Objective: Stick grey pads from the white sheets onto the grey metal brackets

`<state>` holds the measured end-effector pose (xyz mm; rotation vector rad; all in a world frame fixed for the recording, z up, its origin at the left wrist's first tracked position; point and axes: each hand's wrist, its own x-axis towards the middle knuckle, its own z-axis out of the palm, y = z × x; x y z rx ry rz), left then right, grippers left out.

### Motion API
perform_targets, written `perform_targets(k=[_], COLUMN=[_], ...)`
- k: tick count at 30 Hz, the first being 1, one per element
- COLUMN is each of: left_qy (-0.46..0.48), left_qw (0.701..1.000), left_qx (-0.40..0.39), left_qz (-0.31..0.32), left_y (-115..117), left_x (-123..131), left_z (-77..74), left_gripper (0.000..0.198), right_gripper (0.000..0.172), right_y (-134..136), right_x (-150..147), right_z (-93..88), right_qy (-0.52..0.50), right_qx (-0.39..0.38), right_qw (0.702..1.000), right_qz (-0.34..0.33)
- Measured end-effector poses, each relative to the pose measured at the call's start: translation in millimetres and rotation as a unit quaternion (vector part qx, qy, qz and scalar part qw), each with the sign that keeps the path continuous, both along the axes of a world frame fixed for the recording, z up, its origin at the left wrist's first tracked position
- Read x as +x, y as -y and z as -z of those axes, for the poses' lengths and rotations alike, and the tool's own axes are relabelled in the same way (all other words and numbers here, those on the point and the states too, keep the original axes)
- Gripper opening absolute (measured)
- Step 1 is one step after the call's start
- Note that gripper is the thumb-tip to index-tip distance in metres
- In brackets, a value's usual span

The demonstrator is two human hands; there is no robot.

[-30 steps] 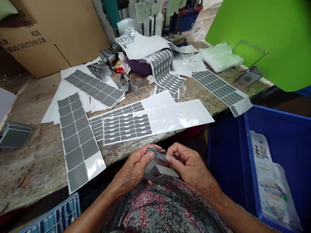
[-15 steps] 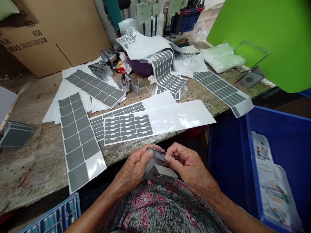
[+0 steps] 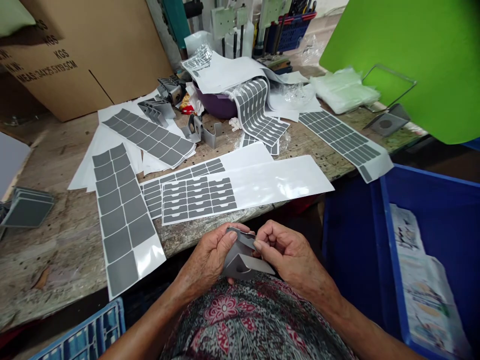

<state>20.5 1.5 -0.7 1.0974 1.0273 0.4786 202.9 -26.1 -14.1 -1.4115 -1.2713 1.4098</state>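
Observation:
My left hand (image 3: 212, 250) grips a bent grey metal bracket (image 3: 236, 257) with a round hole, its thumb on the near face. The bracket is held tilted just above the patterned cloth on my lap. At the bracket's upper edge, a thin grey sticker (image 3: 247, 242) lies against it. My right hand (image 3: 283, 247) is closed, thumb and forefinger pinching the sticker's right end. Beyond the hands, a sheet of notched grey stickers (image 3: 198, 199), partly used, rests on the bench edge. To its left is a sheet of larger grey square stickers (image 3: 125, 215) overhanging the edge.
More brackets (image 3: 200, 131) stand on the bench (image 3: 67, 245), and a grey stack (image 3: 28, 207) sits at left. A purple bowl (image 3: 217, 105) lies under papers. Blue bins (image 3: 393, 250) are at right, a blue crate (image 3: 90, 335) at lower left, a cardboard box (image 3: 93, 50) behind.
The view has shifted slightly, so the bench things appear a little further right. Both hands keep nearly the same hold on the bracket and sticker.

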Motion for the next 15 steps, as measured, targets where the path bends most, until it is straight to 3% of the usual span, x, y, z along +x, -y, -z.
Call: perform_targets(k=[15], left_qy=[0.039], left_qw=[0.998], left_qx=[-0.039], left_qz=[-0.003], left_y=[-1.5], left_x=[-2.0], left_z=[5.0], left_gripper=[0.037], right_gripper=[0.012], right_y=[-6.4], right_x=[1.7], right_z=[5.9], right_qy=[-0.054], right_qx=[-0.002], right_qw=[0.999], right_qz=[-0.004])
